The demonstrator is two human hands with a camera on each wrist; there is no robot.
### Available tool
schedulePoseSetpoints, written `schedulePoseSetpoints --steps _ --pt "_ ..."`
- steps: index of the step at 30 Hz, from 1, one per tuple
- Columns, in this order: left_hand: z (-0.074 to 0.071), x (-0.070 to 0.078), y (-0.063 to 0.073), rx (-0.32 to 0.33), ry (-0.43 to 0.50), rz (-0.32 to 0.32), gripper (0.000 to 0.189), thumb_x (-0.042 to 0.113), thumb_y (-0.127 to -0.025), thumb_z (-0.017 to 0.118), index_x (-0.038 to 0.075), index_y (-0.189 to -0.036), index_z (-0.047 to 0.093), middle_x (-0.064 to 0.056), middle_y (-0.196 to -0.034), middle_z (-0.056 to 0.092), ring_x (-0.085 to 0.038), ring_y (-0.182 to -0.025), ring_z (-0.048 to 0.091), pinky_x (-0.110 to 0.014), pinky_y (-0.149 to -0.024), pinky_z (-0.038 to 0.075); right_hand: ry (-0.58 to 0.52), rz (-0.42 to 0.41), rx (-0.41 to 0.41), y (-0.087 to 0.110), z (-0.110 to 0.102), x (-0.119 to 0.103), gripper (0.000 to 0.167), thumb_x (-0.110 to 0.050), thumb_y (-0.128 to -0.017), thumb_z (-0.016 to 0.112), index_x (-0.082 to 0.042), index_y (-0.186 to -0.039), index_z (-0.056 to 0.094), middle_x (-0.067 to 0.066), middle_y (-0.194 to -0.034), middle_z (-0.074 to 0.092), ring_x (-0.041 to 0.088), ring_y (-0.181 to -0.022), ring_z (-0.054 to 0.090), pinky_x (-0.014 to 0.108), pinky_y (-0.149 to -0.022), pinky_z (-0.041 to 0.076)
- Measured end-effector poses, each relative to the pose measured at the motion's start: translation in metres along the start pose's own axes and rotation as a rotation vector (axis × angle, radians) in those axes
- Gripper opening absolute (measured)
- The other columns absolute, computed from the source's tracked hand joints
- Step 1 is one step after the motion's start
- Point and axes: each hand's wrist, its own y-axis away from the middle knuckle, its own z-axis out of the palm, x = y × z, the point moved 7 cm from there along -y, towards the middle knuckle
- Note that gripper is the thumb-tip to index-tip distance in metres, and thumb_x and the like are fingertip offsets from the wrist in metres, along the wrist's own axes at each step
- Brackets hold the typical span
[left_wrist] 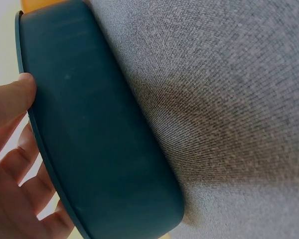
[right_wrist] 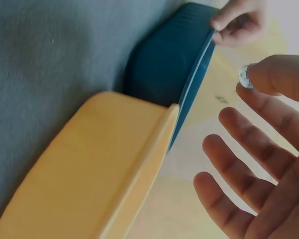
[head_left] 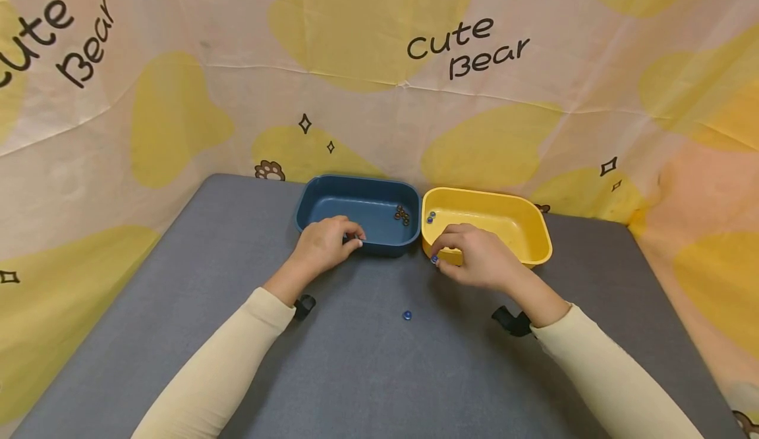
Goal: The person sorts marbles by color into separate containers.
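In the head view my right hand [head_left: 477, 258] pinches a small blue bead [head_left: 435, 260] between thumb and forefinger, just over the near left rim of the yellow bin [head_left: 542, 248]. The right wrist view shows that bead [right_wrist: 245, 77] glinting at the fingertips, the other fingers spread. My left hand [head_left: 325, 244] holds the near rim of the dark blue bin [head_left: 356, 185], its thumb on the outer side and fingers behind the rim. Several brown beads [head_left: 402, 215] lie at the right end of the blue bin. Two blue beads [head_left: 431, 217] rest in the yellow bin's left end.
Another blue bead [head_left: 407, 315] lies on the grey tabletop [head_left: 367, 380], nearer than the bins. Both bins stand side by side at the back edge, against a patterned cloth [head_left: 367, 43]. Black wrist mounts [head_left: 511, 321] show below the forearms.
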Motion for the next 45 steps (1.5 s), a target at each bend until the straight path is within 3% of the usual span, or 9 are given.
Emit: schedulePoseSetpoints --steps 11,18,32,45 --pt "-0.001 0.001 0.000 -0.004 0.001 -0.002 0.013 0.030 -0.090 0.068 0.025 -0.100 0.074 0.005 -0.093 0.066 -0.013 -0.072 0.060 -0.029 -0.057 0.046 0.038 0.100 0.020 -0.007 -0.006 0.040 0.013 -0.026 -0.081 0.072 -0.019 -0.092 0.072 0.000 -0.091 0.069 0.021 -0.085 0.063 0.036 -0.071 0.052" --pt "-0.001 0.001 0.000 -0.007 -0.001 -0.001 0.014 0.031 -0.090 0.068 0.025 -0.101 0.074 0.005 -0.093 0.066 -0.012 -0.074 0.060 -0.029 -0.058 0.046 0.053 0.164 -0.013 -0.012 -0.001 0.068 0.014 -0.024 -0.081 0.071 -0.017 -0.093 0.072 0.004 -0.092 0.069 0.025 -0.085 0.064 0.038 -0.070 0.052" --pt "-0.002 0.001 0.001 -0.006 0.004 0.007 0.014 0.031 -0.090 0.068 0.025 -0.101 0.074 0.005 -0.093 0.066 -0.012 -0.073 0.059 -0.028 -0.058 0.045 0.094 0.294 -0.111 -0.017 0.019 0.110 0.015 -0.028 -0.081 0.071 -0.016 -0.089 0.072 0.004 -0.093 0.067 0.020 -0.076 0.060 0.038 -0.066 0.050" --pt "-0.001 0.000 0.001 -0.004 -0.001 0.006 0.015 0.031 -0.090 0.068 0.026 -0.102 0.074 0.005 -0.094 0.066 -0.012 -0.075 0.060 -0.029 -0.059 0.046 0.040 0.389 -0.171 -0.014 0.036 0.142 0.014 -0.025 -0.080 0.072 -0.014 -0.089 0.072 0.008 -0.096 0.069 0.025 -0.088 0.063 0.045 -0.077 0.051"
